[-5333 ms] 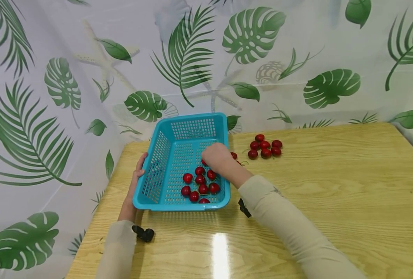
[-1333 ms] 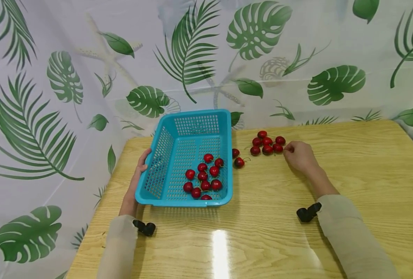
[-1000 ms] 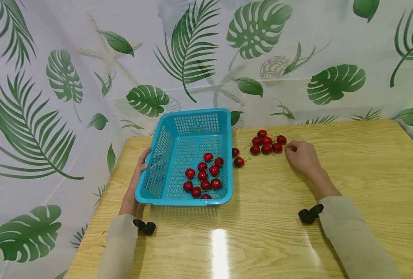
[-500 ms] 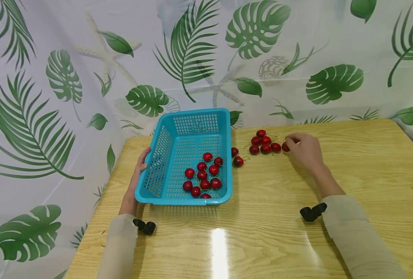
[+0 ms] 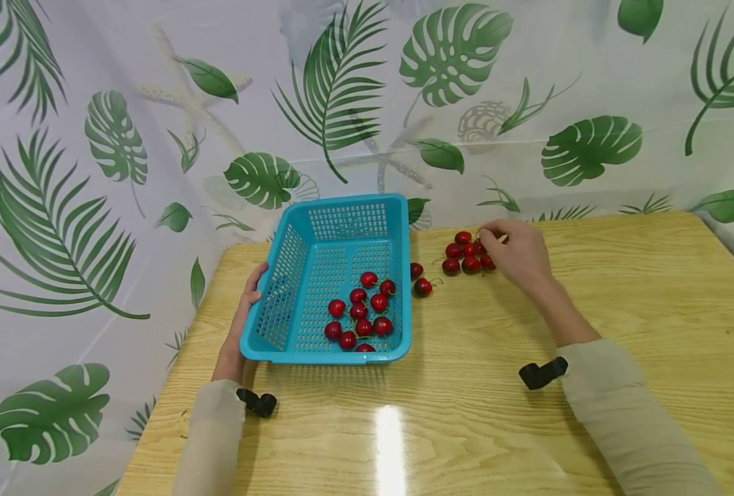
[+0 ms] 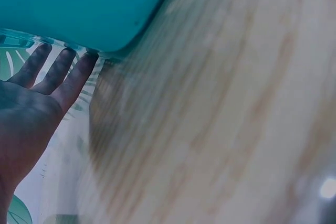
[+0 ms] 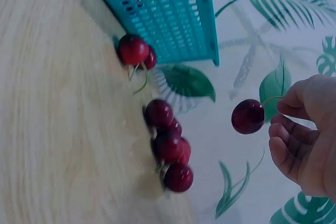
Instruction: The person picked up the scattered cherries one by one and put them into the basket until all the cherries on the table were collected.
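Observation:
My right hand point(image 5: 518, 255) is at the loose cherries on the table, palm side hidden in the head view. In the right wrist view, its thumb and finger pinch the thin stem of a dark red cherry point(image 7: 248, 116), which hangs clear of the table. My left hand point(image 5: 249, 293) rests against the left outer side of the blue plastic basket point(image 5: 332, 358). The left wrist view shows that hand's fingers point(image 6: 62, 72) stretched out, tips at the basket's edge. Several cherries point(image 5: 358, 311) lie inside the basket, mostly toward its near right corner.
Several cherries point(image 5: 470, 264) sit in a cluster on the wooden table point(image 5: 627, 303) beneath the right hand. Two more cherries point(image 5: 423, 287) lie close beside the basket's right wall. Behind the table hangs a white leaf-printed sheet point(image 5: 354, 103).
Out of the basket, my right hand has gone right to the loose cherries. It has taken one from the cluster's right end by the stem, lifted it and carried it left. The left hand has stayed.

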{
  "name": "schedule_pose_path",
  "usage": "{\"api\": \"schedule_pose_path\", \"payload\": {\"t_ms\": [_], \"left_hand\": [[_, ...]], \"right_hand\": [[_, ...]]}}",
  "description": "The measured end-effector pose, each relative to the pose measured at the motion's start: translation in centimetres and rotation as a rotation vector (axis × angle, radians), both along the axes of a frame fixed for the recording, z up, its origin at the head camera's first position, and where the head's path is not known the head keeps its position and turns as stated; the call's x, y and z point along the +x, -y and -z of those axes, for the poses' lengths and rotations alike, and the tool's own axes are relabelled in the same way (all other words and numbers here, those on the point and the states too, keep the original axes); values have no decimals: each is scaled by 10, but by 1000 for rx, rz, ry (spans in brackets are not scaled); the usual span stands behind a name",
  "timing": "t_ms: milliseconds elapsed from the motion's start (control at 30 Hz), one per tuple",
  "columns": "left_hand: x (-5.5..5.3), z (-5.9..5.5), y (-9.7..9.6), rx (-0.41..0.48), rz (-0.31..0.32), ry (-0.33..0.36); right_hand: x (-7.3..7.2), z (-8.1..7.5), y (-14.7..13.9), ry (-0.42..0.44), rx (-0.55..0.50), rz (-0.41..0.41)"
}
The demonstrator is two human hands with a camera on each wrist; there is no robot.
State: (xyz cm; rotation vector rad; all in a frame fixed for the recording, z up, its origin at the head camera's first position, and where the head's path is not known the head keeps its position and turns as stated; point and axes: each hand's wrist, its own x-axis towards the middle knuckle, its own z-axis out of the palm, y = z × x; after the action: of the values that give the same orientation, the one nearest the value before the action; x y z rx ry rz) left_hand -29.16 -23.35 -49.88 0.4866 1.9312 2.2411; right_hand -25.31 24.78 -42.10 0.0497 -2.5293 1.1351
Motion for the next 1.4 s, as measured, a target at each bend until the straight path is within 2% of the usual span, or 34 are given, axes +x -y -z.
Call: {"api": "schedule_pose_path", "payload": {"t_ms": [100,167,300,467,700,1033,1200,1400], "left_hand": [[12,-17,-9,-50,-41,76],[14,-21,-12,-54,-52,105],[13,-22,-15,-41,-65,116],[8,-15,-12,-20,-57,81],[10,-19,-14,-51,-72,68],[10,-18,-12,-35,-74,55],[13,-21,-13,-37,-74,62],[16,-22,-12,-33,-67,52]], "right_hand": [[0,-9,14,-86,34,-38],[0,-13,24,-148,66,-73],[1,-18,43,-228,124,-136],[1,-21,67,-263,176,-195],[-1,-21,94,-198,195,-266],[-11,-12,124,-122,311,-344],[-16,-9,139,-107,405,-379],[-19,-9,159,-34,549,-410]]}}
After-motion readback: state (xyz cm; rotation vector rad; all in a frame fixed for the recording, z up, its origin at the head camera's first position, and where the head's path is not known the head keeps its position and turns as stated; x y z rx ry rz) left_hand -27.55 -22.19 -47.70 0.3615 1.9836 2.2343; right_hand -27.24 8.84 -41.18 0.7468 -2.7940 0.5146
